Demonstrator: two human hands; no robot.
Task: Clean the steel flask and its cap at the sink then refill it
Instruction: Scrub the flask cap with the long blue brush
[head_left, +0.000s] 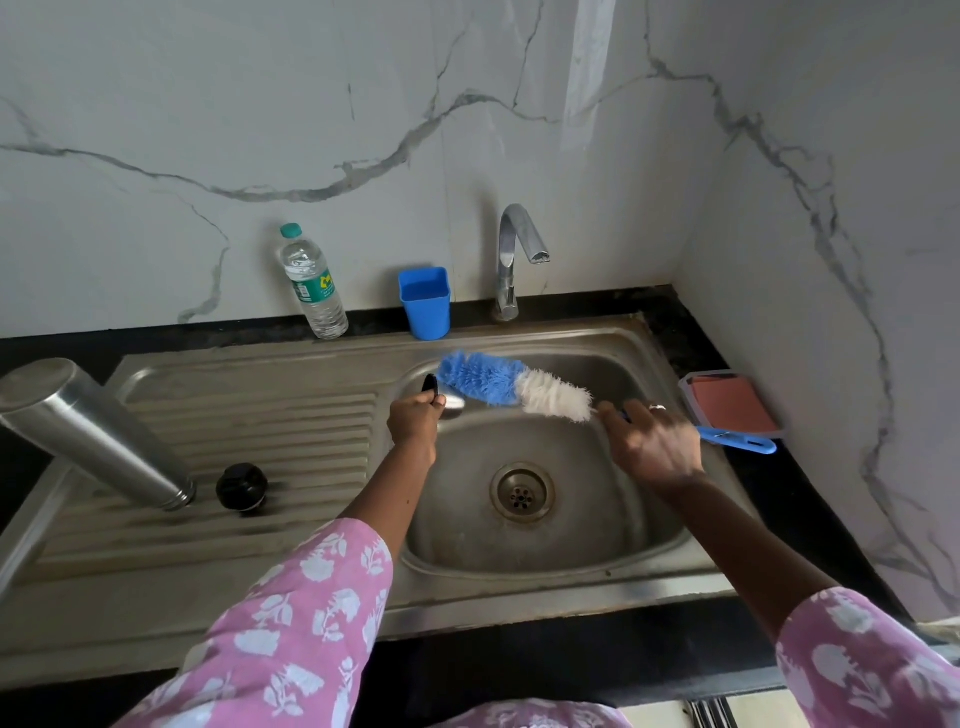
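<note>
Steel sink (571, 566) fills the counter, and the steel flask (93, 431) stands mouth-down on the sink's draining board, tilted. Over the sink's bowl, a blue-and-white bottle brush (514, 387) is held by its blue handle in the right hand (652, 447), bristles against the small steel cap (453, 409) pinched in the left hand (415, 421). A black stopper (241, 488) sits on the sink's board beside the flask's mouth.

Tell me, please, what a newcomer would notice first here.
The blue-and-white bottle brush, held by the right hand over the sink basin, stands out most, its blue tip at the small steel cap that the left hand grips. At left, the tall steel flask rests on the drainboard beside a black stopper.
</note>
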